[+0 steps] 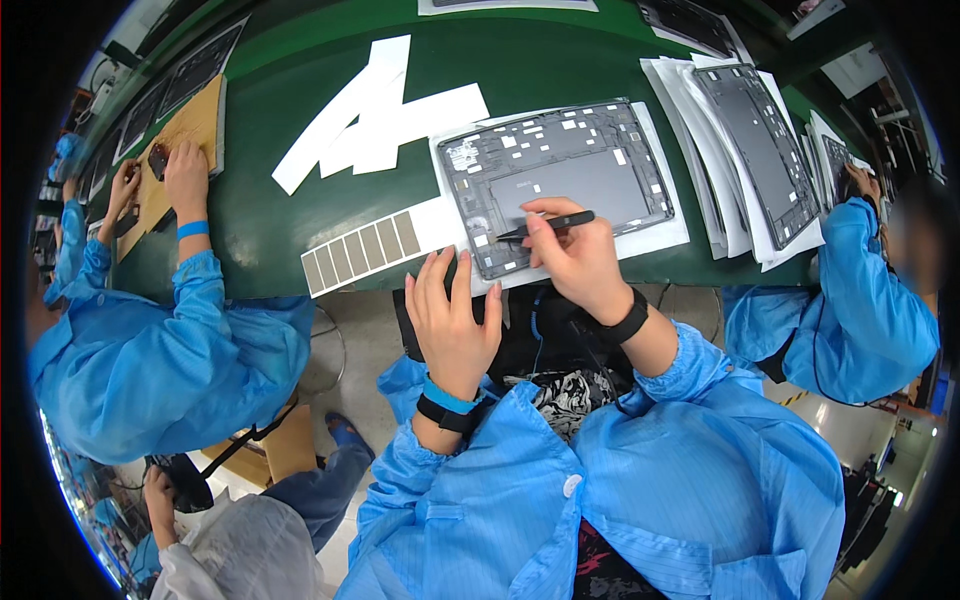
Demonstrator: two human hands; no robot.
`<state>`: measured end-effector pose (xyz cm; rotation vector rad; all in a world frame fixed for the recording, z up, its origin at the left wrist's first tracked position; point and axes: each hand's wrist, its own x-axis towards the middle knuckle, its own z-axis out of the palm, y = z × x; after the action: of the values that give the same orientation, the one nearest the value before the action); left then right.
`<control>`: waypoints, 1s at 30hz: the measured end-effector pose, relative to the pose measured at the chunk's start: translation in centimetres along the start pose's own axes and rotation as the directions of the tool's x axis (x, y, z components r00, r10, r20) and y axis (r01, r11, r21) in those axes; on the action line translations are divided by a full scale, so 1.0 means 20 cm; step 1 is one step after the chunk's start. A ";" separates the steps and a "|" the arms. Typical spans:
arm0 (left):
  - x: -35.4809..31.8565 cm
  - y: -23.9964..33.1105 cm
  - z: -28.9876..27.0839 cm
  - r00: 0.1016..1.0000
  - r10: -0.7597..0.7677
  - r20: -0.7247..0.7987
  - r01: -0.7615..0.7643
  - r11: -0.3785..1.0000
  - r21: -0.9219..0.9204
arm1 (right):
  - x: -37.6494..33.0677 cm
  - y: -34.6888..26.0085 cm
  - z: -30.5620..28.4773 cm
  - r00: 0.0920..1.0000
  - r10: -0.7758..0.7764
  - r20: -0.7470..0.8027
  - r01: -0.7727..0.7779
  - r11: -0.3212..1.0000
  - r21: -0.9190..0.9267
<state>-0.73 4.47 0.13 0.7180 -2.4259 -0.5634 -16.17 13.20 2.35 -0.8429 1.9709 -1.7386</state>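
An opened tablet back shell [560, 180], dark grey with small white patches, lies on a white sheet [660, 235] on the green table [260, 220]. My right hand [575, 255] holds black tweezers [545, 225], their tip touching the shell's lower left part. My left hand [450, 315] rests flat with fingers apart at the table's near edge, beside the shell's lower left corner. It holds nothing. Both wrists wear dark bands; the left has a blue one too.
A strip of grey rectangular pads [362, 250] lies left of the shell, with white paper strips [375, 115] behind it. More tablet shells [755, 140] are stacked at right. Blue-coated people work at the left [170, 350] and the right [860, 300].
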 end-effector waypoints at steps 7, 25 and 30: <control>0.01 0.00 0.01 0.999 0.042 0.015 -0.043 0.995 0.090 | 0.01 0.04 0.05 0.996 -0.066 0.056 0.074 0.986 -0.148; 0.05 0.04 0.00 0.999 0.022 0.028 -0.025 0.995 0.098 | -0.03 0.00 0.13 0.949 -0.314 0.006 0.295 0.884 -0.362; 0.10 0.11 -0.01 0.989 0.071 0.126 -0.108 0.942 0.318 | -0.01 -0.05 0.08 0.966 -0.209 -0.152 0.170 0.957 -0.235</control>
<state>-2.86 4.86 2.28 0.7169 -2.6760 -0.1707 -14.83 12.02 3.07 -1.0134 2.2995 -1.7745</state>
